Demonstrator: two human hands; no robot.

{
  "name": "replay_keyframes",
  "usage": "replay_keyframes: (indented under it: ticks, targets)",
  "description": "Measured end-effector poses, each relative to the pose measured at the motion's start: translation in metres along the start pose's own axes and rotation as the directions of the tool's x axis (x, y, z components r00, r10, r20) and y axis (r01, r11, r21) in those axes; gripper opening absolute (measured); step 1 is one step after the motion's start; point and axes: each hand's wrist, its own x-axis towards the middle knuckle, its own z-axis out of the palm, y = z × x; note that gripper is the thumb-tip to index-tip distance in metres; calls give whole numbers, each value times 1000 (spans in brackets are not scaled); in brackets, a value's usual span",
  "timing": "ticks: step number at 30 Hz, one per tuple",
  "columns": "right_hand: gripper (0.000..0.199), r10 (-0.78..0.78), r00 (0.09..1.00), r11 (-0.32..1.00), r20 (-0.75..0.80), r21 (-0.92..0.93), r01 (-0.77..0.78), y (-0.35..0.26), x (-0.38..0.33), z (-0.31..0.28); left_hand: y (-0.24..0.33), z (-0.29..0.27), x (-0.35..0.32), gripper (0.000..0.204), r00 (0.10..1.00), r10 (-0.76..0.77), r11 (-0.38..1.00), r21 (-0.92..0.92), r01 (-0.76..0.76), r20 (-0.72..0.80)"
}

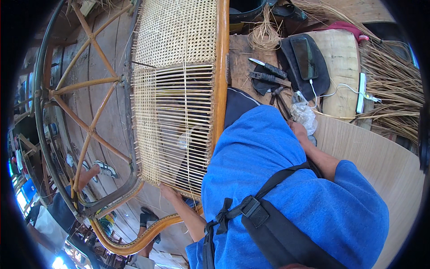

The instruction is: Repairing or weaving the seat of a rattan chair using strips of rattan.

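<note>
A chair panel of woven cane (174, 36) stretches in front of me. Its far part is a finished mesh, while the near part has rows of parallel cane strands (197, 103) with open gaps. Against the panel's near lower edge is my left hand (168, 193), its fingers mostly hidden by the edge. My right hand (299, 130) is at my right side, beside a crumpled clear plastic bag (304, 114) and the dark handles of a metal tool (281, 102). The blue shirt covers part of that hand, so its grip cannot be made out.
A knife (268, 66), a phone (303, 57) on a dark pouch and a white power strip (361, 93) lie on the right. Beyond them are bundled cane strands (394, 76). A rattan frame (92, 85) stands left. Another person's foot (105, 169) shows on the plank floor.
</note>
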Motion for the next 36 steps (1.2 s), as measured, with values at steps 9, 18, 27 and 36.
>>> replay_keyframes:
  ticks: [9, 18, 27, 36]
  targets:
    - [19, -281, 896, 933, -342, 122, 339, -16, 27, -30, 3, 10, -4, 50, 999, -8, 999, 53, 6, 42]
    - [30, -171, 905, 911, -390, 288, 296, -25, 15, -28, -15, -23, 35, 52, 999, 0, 995, 104, -5, 40]
    - [30, -124, 992, 992, 8, 18, 123, -22, 16, 43, -15, -77, 27, 49, 990, 123, 981, 140, -132, 70]
    - [20, -262, 958, 799, -114, 531, 282, 57, -30, 63, -29, -123, 19, 50, 915, 251, 877, 474, -77, -315]
